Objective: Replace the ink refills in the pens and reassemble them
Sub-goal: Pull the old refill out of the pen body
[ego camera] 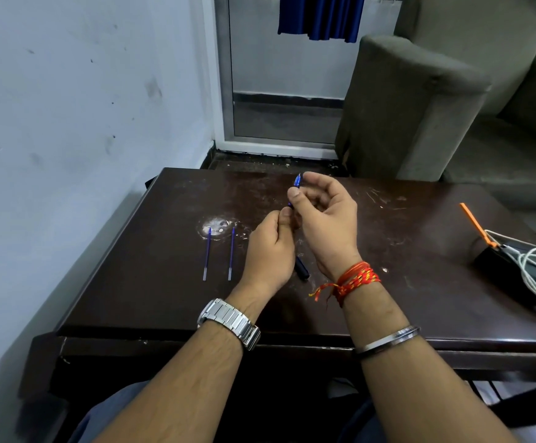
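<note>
Right hand (324, 215) pinches the tip end of the blue pen (297, 181); left hand (269, 251) grips its lower end. Left of the pen, two refills (206, 254) lie loose; beneath it, a dark barrel piece (301, 268). Judged early: reassembly unfinished.

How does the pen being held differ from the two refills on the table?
The pen is off the table, held by the left hand and right hand; the left refill and right refill lie flat on the table, untouched. The pen looks thicker; both refills are thin sticks. Shared: blue, tips pointing away from the person.
</note>
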`<action>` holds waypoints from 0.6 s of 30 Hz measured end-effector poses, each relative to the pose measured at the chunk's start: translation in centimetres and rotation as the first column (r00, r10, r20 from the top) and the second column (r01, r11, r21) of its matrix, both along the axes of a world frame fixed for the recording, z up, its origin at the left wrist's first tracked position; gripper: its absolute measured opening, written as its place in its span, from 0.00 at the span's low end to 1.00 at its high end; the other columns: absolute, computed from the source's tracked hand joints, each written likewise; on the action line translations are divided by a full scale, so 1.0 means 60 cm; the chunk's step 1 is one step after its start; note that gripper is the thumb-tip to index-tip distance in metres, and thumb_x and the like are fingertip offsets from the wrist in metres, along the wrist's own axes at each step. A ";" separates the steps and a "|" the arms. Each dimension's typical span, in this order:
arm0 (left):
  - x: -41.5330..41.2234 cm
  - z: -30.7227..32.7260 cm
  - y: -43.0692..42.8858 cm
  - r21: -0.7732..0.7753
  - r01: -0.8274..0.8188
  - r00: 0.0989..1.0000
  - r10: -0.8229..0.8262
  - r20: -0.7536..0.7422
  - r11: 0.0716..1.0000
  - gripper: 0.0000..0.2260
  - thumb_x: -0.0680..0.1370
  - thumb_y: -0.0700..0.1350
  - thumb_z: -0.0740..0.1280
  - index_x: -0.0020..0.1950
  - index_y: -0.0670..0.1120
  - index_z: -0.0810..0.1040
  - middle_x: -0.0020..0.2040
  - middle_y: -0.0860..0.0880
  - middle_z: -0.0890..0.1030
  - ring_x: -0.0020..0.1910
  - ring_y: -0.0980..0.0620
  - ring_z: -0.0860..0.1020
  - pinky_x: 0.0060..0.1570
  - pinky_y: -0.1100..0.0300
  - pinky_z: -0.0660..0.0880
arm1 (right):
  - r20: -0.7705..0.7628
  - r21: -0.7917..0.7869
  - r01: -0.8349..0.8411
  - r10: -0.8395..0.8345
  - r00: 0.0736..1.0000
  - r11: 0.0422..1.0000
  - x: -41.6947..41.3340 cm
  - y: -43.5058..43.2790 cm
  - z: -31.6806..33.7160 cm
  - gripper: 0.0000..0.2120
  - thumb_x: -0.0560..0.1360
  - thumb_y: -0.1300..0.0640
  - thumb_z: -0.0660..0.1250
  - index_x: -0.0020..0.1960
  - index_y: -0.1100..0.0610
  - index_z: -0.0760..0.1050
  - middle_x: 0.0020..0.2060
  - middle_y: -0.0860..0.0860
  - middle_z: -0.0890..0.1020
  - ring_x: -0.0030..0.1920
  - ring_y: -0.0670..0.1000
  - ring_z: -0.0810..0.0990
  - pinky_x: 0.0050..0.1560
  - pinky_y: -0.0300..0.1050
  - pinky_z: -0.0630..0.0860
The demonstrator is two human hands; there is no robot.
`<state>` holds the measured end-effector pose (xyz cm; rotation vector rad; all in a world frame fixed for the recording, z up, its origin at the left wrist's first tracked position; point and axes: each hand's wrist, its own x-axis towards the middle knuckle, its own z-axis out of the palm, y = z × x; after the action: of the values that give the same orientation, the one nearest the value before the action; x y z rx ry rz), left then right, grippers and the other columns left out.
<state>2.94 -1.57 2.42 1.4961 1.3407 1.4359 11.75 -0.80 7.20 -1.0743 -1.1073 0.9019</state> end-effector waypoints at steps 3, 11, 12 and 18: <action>0.001 0.001 -0.001 0.006 -0.007 1.000 0.007 -0.007 1.000 0.17 0.85 0.51 0.55 0.41 0.49 0.76 0.34 0.54 0.78 0.31 0.62 0.73 0.32 0.63 0.70 | -0.131 -0.013 -0.056 0.054 0.990 0.998 -0.005 -0.002 0.002 0.12 0.80 0.67 0.63 0.61 0.59 0.74 0.44 0.50 0.85 0.43 0.44 0.83 0.51 0.44 0.81; 0.002 -0.002 0.002 -0.001 -0.020 0.999 0.020 -0.026 1.000 0.17 0.85 0.50 0.56 0.44 0.44 0.78 0.37 0.48 0.82 0.34 0.57 0.76 0.36 0.54 0.73 | -0.028 0.000 -0.005 0.005 1.000 1.000 -0.004 -0.003 -0.007 0.12 0.78 0.65 0.68 0.59 0.55 0.73 0.44 0.50 0.85 0.45 0.46 0.84 0.54 0.47 0.82; 0.001 -0.002 0.002 0.001 -0.024 0.999 0.024 -0.029 1.000 0.17 0.85 0.50 0.56 0.44 0.46 0.78 0.37 0.50 0.81 0.34 0.59 0.75 0.35 0.57 0.73 | -0.083 -0.001 -0.038 0.038 0.996 0.999 -0.005 -0.003 -0.007 0.11 0.79 0.65 0.65 0.59 0.55 0.73 0.45 0.50 0.86 0.45 0.45 0.84 0.54 0.46 0.81; -0.001 -0.004 0.003 -0.020 -0.021 0.999 0.020 -0.024 1.000 0.16 0.85 0.49 0.56 0.43 0.46 0.77 0.35 0.50 0.80 0.31 0.60 0.74 0.33 0.56 0.71 | -0.031 0.008 0.005 -0.005 0.999 1.000 -0.005 0.000 -0.015 0.19 0.74 0.63 0.73 0.61 0.55 0.70 0.43 0.51 0.82 0.41 0.43 0.82 0.47 0.42 0.82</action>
<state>2.90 -1.37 2.18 1.4947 1.3850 1.4172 11.42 -0.78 6.29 -1.0529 -1.0808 0.9069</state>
